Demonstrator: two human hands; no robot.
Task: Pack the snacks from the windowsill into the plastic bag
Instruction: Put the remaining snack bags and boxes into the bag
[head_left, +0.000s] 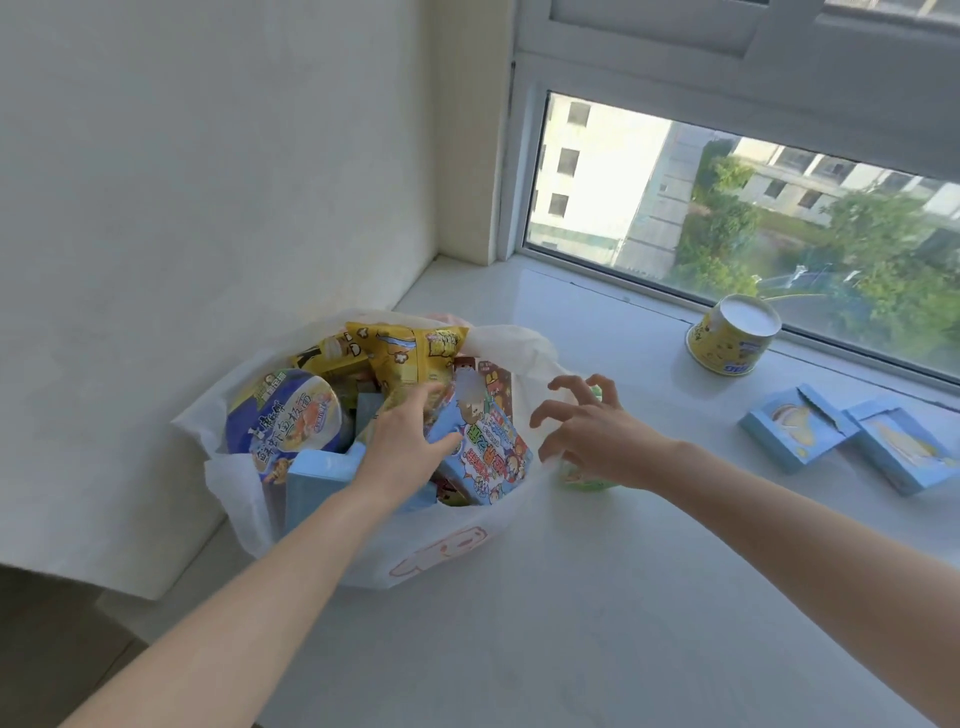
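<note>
Already the white plastic bag sits well filled at the left end of the windowsill, close to the wall corner, its mouth gaping upward. Inside it lie a noodle bowl with a blue printed lid on the left, a yellow popcorn packet at the far side, a pale blue box near the front rim and a blue cartoon box on the right. The left hand reaches into the bag with fingers fairly straight, lying on the yellow packet, its thumb pressed across the cartoon box. The right hand hovers just right of the bag's rim, fingers splayed and half bent, grasping nothing that shows; a green item lies partly hidden beneath it, and contact cannot be judged. Farther right an upturned yellow tub stands beside the window frame, and two flat light blue packs lie touching each other, well apart from the bag.
</note>
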